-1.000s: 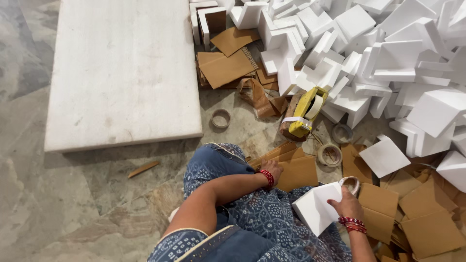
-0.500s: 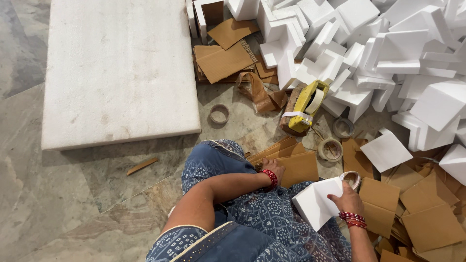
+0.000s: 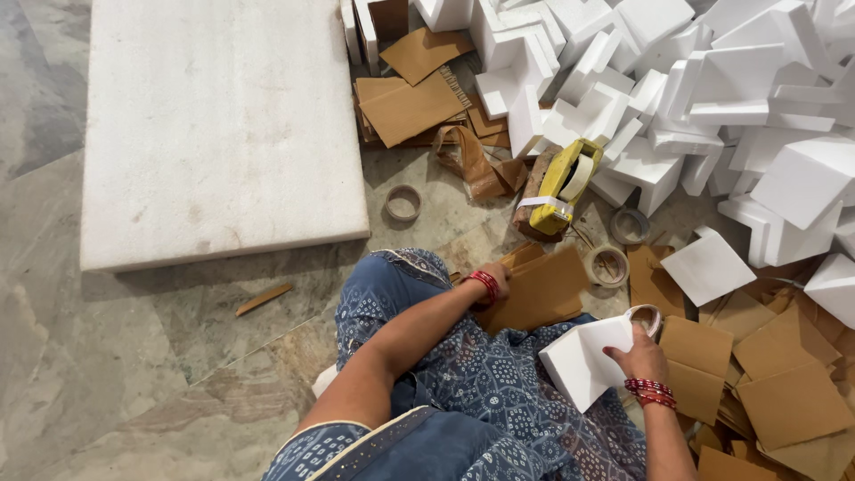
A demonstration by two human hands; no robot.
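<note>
I sit on the floor with my legs in blue patterned cloth. My left hand (image 3: 496,278) rests on a brown cardboard piece (image 3: 543,289) lying over my knee, fingers closed on its edge. My right hand (image 3: 637,352) grips a white foam corner block (image 3: 583,361) by its right side, just above my lap. A tape roll (image 3: 648,316) sits right behind that hand. A yellow tape dispenser (image 3: 565,183) stands on the floor beyond the cardboard.
A large white slab (image 3: 214,125) lies on the stone floor at left. A heap of white foam corner blocks (image 3: 712,89) fills the upper right. Cardboard sheets (image 3: 784,401) are scattered at right; more cardboard (image 3: 410,102) lies by the slab. Empty tape cores (image 3: 403,202) lie about.
My right hand has drawn the foam block slightly nearer my lap. The view has shifted a little; my left hand stays on the cardboard.
</note>
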